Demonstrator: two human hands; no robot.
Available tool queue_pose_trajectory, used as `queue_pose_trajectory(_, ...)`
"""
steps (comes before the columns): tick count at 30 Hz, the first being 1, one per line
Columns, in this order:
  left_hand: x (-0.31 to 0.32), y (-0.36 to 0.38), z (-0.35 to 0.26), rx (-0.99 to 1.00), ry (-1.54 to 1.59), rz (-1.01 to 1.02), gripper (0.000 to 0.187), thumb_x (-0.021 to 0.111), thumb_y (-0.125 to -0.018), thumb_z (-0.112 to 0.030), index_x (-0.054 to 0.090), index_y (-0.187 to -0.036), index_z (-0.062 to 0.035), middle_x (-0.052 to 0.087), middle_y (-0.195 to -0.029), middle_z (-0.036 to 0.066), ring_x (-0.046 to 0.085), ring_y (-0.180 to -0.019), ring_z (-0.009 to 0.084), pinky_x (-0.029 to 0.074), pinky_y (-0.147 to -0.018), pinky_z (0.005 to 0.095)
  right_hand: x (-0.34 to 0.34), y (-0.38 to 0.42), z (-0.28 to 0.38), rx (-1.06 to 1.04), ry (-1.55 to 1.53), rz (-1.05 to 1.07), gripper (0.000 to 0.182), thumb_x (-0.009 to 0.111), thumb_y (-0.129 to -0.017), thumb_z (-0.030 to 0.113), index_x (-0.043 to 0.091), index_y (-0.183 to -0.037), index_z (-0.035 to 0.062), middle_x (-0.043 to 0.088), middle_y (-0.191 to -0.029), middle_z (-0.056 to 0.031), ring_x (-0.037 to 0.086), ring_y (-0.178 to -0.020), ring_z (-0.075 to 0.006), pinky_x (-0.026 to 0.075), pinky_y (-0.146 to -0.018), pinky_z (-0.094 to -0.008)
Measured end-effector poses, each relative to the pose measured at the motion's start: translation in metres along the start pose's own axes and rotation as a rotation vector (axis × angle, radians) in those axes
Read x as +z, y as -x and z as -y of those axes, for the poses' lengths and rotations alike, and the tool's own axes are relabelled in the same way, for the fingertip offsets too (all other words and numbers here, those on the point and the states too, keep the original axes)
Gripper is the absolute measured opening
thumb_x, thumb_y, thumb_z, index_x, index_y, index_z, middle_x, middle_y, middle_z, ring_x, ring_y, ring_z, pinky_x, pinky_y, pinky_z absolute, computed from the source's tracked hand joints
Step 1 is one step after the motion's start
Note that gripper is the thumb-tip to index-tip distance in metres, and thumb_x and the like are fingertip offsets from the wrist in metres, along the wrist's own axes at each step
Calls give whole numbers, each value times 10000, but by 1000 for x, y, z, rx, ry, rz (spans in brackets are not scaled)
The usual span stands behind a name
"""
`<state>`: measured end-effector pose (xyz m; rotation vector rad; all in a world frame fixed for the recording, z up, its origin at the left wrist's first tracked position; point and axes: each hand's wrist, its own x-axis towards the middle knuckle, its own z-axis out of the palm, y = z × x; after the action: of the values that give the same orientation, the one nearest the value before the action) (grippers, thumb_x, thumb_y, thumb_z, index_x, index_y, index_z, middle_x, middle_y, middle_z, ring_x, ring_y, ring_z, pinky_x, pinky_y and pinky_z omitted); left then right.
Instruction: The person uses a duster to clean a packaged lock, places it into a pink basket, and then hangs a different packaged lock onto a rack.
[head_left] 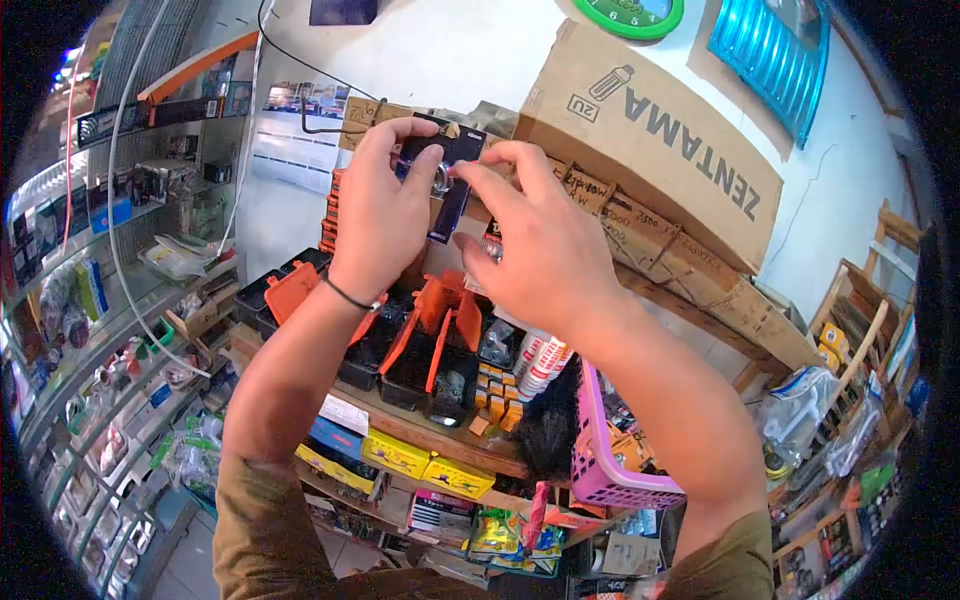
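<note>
Both hands are raised together in front of the wall, at the upper middle of the view. My left hand (385,205) grips a dark blue-black flat package (447,220) by its left side, thumb on its front. A small shiny round item (441,180) shows at the package's middle. My right hand (535,225) touches the package's right side near the shiny item with its index finger; its thumb is held apart, lower down. Below the hands stand black bins (405,385) with orange dividers (436,305).
A large cardboard box (660,130) lies on the shelf at upper right. A pink basket (610,480), small orange-yellow boxes (495,390) and yellow boxes (455,476) are below. Glass shelves (110,400) with goods stand at left. A wooden rack (850,330) is at right.
</note>
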<state>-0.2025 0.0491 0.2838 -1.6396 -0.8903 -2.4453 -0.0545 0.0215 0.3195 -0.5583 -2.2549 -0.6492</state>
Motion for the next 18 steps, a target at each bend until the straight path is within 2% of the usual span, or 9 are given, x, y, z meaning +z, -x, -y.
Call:
queue_pose_trajectory(1, 2, -1, 5, -1, -2, -5, 172, 565, -772, -49, 534, -931, 10, 559, -871, 119, 537, -801, 191, 417, -730, 282, 1, -3, -2, 7, 43, 5, 439, 615, -655, 141, 511, -1076, 70, 440, -1074, -73, 563, -839, -245, 480, -673, -351)
queue_pose_trajectory(3, 7, -3, 14, -30, 13, 0, 196, 543, -813, -53, 507, -998, 4, 547, -781, 30, 494, -670, 62, 411, -585, 200, 0, -8, -4, -6, 80, 46, 392, 581, -689, 149, 515, -1055, 23, 437, -1069, -122, 526, -932, -274, 487, -688, -372)
queue_pose_trajectory(4, 7, -3, 12, -28, 12, -5, 196, 543, -813, -53, 507, -998, 4, 547, -781, 30, 494, -670, 62, 411, -585, 200, -2, -10, -5, -12, 80, 46, 392, 581, -689, 149, 515, -1055, 23, 437, -1069, -122, 526, -932, -274, 487, -688, -372)
queue_pose_trajectory(6, 8, -3, 8, 1, 50, -69, 193, 582, -768, -72, 539, -932, 19, 583, -860, 124, 556, -781, 189, 429, -714, 283, -3, -14, -6, -17, 90, 51, 387, 580, -692, 170, 516, -1045, 25, 434, -1076, -128, 528, -928, -278, 482, -702, -382)
queue_pose_trajectory(10, 4, -8, 9, -36, -20, -57, 201, 581, -770, -71, 540, -940, 29, 591, -850, 115, 555, -766, 174, 432, -699, 280, -4, -21, -7, 15, 119, 97, 366, 576, -696, 179, 527, -1027, 28, 445, -1076, -144, 523, -934, -288, 479, -711, -390)
queue_pose_trajectory(12, 2, -8, 9, -67, 16, -58, 214, 584, -772, -69, 540, -953, 35, 594, -848, 111, 553, -771, 152, 433, -692, 267, 1, -22, -8, 22, 118, 68, 367, 580, -686, 195, 550, -1034, 82, 463, -1093, -111, 536, -908, -285, 436, -762, -390)
queue_pose_trajectory(13, 1, -6, 13, -61, 46, -18, 232, 559, -808, -62, 503, -1011, 36, 563, -836, 52, 501, -690, 61, 424, -593, 197, 2, -21, -8, 27, 120, 71, 367, 580, -686, 195, 550, -1034, 82, 463, -1093, -111, 536, -908, -285, 436, -762, -390)
queue_pose_trajectory(17, -1, 3, 20, -180, 78, 31, 228, 557, -808, -60, 508, -1009, 35, 561, -839, 48, 498, -675, 59, 418, -586, 187, 9, -19, -7, -15, 260, 148, 350, 563, -699, 229, 565, -1021, 91, 489, -1072, -101, 516, -957, -258, 348, -861, -397)
queue_pose_trajectory(18, -1, 8, 21, -210, 96, 25, 218, 569, -789, -59, 523, -980, 34, 575, -847, 78, 528, -732, 104, 427, -642, 226, 10, -20, -7, -3, 284, 195, 347, 560, -702, 242, 572, -1017, 97, 497, -1066, -94, 512, -970, -243, 309, -894, -415)
